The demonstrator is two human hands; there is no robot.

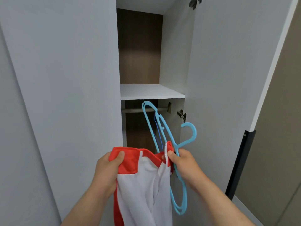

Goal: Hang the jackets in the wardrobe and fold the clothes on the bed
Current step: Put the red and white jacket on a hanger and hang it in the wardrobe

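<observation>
A red jacket with white lining hangs open between both hands in front of the open wardrobe. My left hand grips the jacket's red collar edge on the left. My right hand pinches the other front edge, by the white zipper, together with a light blue plastic hanger. The hanger stands nearly on end, one shoulder pointing up toward the metal hanging rod, its hook out to the right. A thin dark blue hanger hangs behind it; where it hooks on is hidden.
The white wardrobe shelf sits just above the rod. The wardrobe door stands open on the right, its hinge near the hanger hook. A closed white door panel fills the left. A black strip runs down the door's edge.
</observation>
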